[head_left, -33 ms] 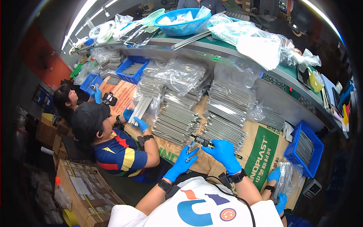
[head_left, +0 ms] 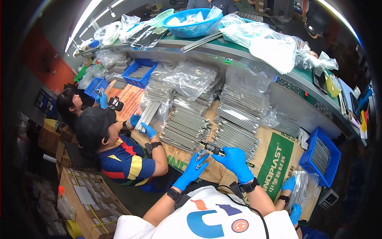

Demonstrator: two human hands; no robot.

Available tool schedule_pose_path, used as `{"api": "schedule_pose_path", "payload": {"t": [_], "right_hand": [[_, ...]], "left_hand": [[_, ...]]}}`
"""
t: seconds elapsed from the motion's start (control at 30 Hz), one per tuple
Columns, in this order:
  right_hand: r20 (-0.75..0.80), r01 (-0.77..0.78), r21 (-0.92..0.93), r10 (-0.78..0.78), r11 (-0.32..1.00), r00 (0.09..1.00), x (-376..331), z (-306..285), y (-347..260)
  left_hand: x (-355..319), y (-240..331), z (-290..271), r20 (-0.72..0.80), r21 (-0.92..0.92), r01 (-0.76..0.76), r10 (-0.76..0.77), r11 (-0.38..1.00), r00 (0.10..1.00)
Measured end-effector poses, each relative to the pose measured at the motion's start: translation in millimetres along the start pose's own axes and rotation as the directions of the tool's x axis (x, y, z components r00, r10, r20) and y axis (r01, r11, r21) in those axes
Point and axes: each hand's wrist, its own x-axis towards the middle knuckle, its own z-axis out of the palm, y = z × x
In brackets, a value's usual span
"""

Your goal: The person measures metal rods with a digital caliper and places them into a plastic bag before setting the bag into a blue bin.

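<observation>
My right hand, in a blue glove, is closed on a black digital caliper. The caliper lies crosswise between my hands, its jaw end by my left fingers. My left hand, also gloved in blue, has its fingers bent around shiny metal pieces; their full shape is hidden. Just beyond my hands lie two wide stacks of thin metal rods, a left stack and a right stack, partly under clear plastic.
On my left a co-worker holds several rods. At right, another person's gloved hands touch a bagged rod bundle. A blue bin of rods stands beyond. A raised shelf carries a blue basket.
</observation>
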Motion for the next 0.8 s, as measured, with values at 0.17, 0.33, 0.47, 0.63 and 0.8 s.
{"api": "schedule_pose_path", "payload": {"t": [0.17, 0.33, 0.47, 0.63, 0.8], "right_hand": [[0.003, -0.064, 0.086, 0.064, 0.994, 0.998, -5.3, -1.6, -0.5], [0.168, -0.118, 0.098, 0.101, 0.988, 0.981, -26.1, -3.4, -0.4], [0.217, -0.163, 0.123, 0.134, 0.979, 0.967, -35.2, -1.4, -1.0], [0.212, -0.158, 0.116, 0.131, 0.981, 0.968, -38.5, -2.2, -1.0], [0.244, -0.174, 0.086, 0.149, 0.981, 0.958, -38.8, -2.4, 2.2]], "left_hand": [[6.9, -10.6, 2.1, -0.071, 0.2, -0.017, 0.032, 0.98, 0.997], [12.7, -3.6, 6.0, -0.102, 0.205, -0.018, 0.04, 0.979, 0.994], [14.3, 3.3, 10.4, -0.126, -0.128, 0.086, -0.103, 0.988, 0.987], [12.7, -0.8, 13.1, -0.077, -0.17, 0.153, -0.168, 0.973, 0.983], [11.4, 2.0, 11.2, -0.056, -0.152, 0.122, -0.131, 0.981, 0.99]]}}
